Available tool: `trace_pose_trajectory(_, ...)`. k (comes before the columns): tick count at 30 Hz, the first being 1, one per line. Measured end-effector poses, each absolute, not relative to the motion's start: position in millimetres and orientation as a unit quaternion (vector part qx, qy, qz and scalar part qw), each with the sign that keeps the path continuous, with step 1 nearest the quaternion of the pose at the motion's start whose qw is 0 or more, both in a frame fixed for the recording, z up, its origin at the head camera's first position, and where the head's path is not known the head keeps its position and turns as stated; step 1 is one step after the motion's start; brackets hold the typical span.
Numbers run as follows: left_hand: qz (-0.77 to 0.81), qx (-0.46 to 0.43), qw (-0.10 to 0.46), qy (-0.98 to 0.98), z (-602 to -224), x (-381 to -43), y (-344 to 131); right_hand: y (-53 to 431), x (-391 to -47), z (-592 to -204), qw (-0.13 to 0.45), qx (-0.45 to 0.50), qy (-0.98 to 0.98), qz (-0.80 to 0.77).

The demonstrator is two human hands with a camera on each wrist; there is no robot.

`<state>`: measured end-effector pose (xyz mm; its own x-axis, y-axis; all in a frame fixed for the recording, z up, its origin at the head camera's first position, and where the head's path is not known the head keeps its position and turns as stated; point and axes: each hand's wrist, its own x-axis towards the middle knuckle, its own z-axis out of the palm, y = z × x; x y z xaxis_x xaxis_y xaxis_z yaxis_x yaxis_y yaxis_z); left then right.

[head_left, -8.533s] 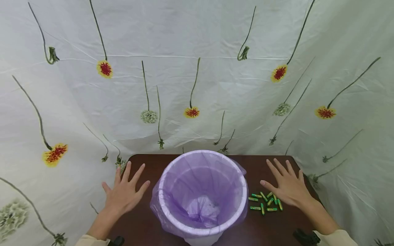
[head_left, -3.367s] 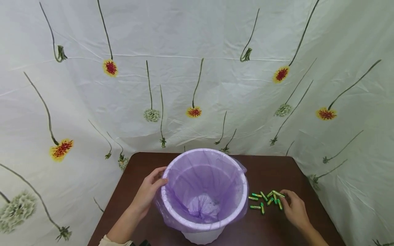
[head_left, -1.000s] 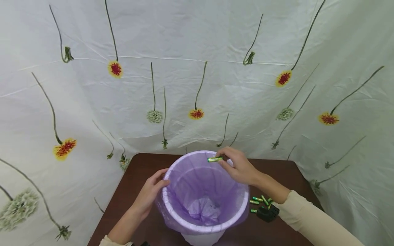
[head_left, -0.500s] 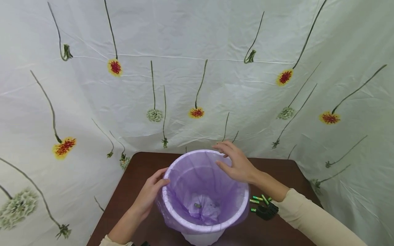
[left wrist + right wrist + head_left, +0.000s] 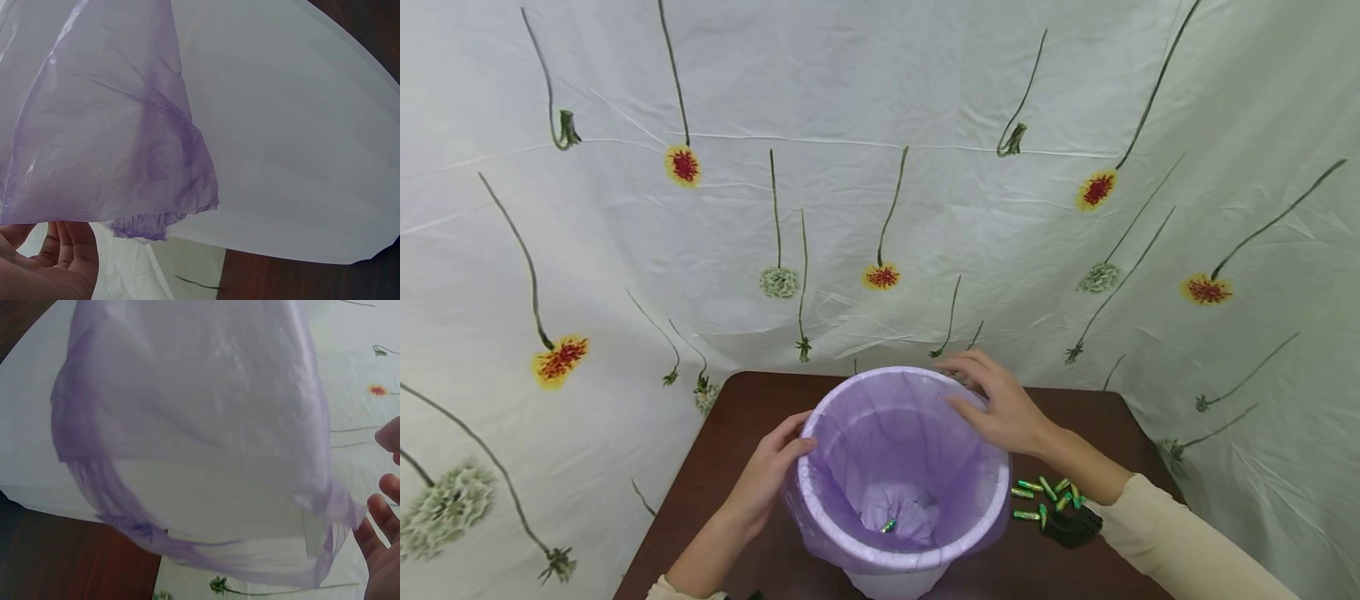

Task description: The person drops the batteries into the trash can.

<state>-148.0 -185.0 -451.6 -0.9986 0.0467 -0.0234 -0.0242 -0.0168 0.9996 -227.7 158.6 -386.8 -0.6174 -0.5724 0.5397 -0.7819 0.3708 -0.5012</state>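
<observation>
A white trash bin (image 5: 897,582) stands on the table, lined with a translucent purple bag (image 5: 895,433) folded over its rim. My left hand (image 5: 760,471) holds the left side of the rim, thumb on top and fingers outside. In the left wrist view, the bag's loose edge (image 5: 165,194) hangs beside the left hand (image 5: 56,265). A green-and-gold battery (image 5: 888,526) lies at the bottom of the bag. Over the bin's right rim, my right hand (image 5: 1000,408) has its fingers spread apart and holds nothing. The right wrist view shows that hand (image 5: 382,544) beside the bag.
Several more batteries (image 5: 1028,516) lie on the dark brown table (image 5: 745,542), right of the bin and partly behind the black wrist camera (image 5: 1072,527). A white flowered cloth (image 5: 880,208) hangs behind and around the table.
The right hand carried a battery from the pile over the bin and let it drop into the bag, then drew slightly right. Earlier, the left hand moved from the table to the rim.
</observation>
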Motion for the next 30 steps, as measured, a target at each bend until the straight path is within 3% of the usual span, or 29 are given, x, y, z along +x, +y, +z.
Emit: trace_pose_trajectory(30,0.722,0.009,0.022,0.691,-452.3,-150.8,-181.6,275.5,-209.5,-447.3,0.217,0.267,-0.878,0.332)
